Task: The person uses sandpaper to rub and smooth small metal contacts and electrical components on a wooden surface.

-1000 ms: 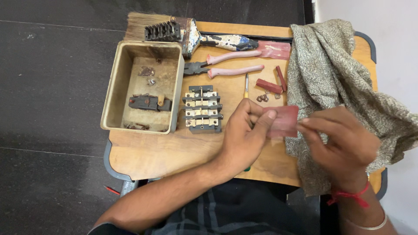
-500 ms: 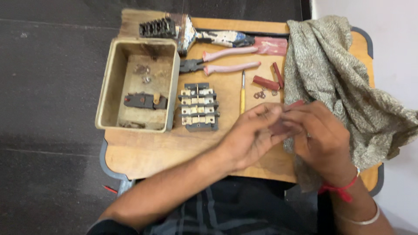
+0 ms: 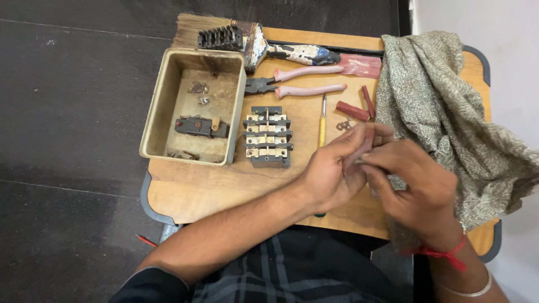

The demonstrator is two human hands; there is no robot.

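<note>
**Both hands meet in a close grip**

We see our left hand reaching in from the lower left, forearm bare, fingers curled and thumb pressed forward. Our right hand comes in from the lower right, back of the hand up, fingertips pinched against the left's. The two hands touch. A red thread and a thin bangle circle the right wrist.

tray: beige tray, your upper left
pliers: pink-handled pliers, top centre
cloth: speckled cloth, your right
switch block: switch block, centre
</note>
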